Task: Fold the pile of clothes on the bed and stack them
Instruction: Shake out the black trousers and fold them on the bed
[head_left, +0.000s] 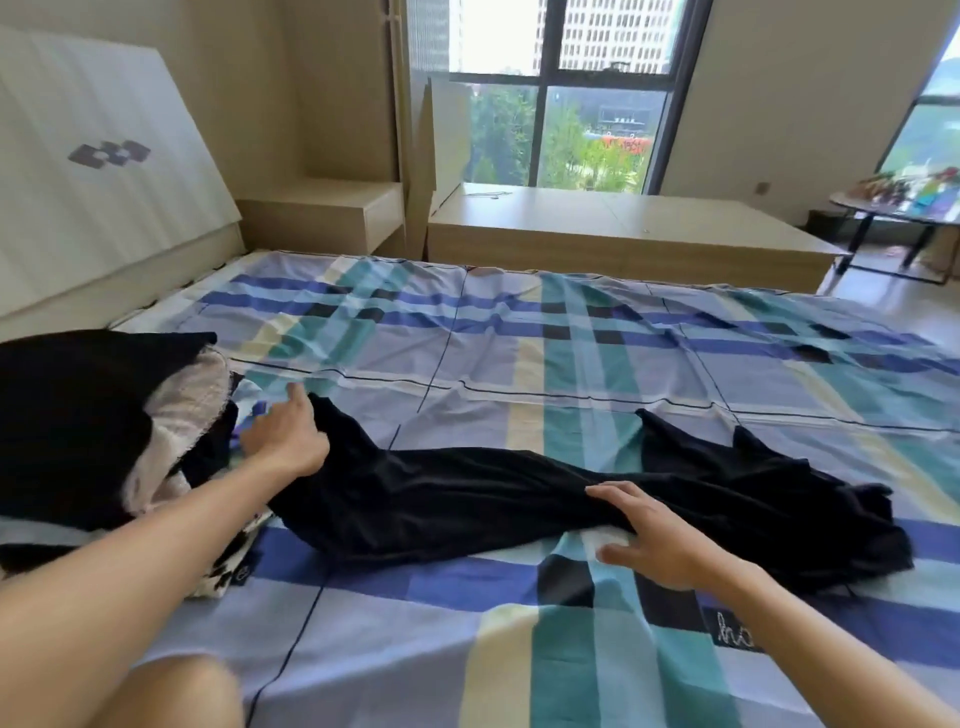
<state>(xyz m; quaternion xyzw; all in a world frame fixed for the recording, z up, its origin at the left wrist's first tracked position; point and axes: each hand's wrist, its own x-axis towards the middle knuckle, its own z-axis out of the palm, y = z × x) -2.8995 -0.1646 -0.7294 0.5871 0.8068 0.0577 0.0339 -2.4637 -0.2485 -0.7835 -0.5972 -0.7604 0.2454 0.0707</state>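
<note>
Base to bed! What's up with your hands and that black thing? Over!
Left hand at end of black garment, grip unclear. Right hand flat on its middle. Not folded yet; clothes pile left.

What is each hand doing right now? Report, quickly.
Left hand: at the black garment's left end; fingers blurred, grip cannot be told.
Right hand: open, fingers spread, resting on the black garment.

Black garment (519, 499) spread, rumpled; pile (104, 431), perhaps unfolded, left.
</note>
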